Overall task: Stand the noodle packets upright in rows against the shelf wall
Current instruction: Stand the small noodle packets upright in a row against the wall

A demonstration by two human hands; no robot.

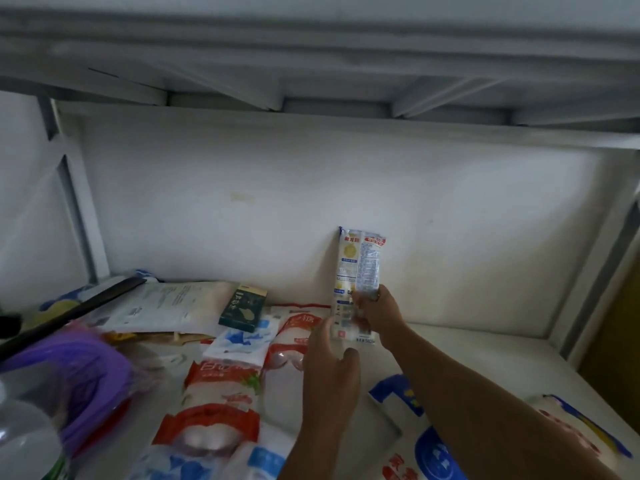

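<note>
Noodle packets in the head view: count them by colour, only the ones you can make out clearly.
White, blue and yellow upright packet, in the right hand: 1
Red-and-white packets, lying flat: 2
Blue-and-white packet, lying flat: 1
Total: 4
Blurred bags at the bottom and right left out.

upright noodle packet (356, 271): "金龙鱼" near top, "500" at bottom edge; rest unreadable.

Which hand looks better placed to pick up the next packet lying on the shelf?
Left, I think. The right hand grips the upright noodle packet against the shelf wall, so it is busy. The left hand is open, holds nothing, and sits beside the red and white packets lying flat.
</note>
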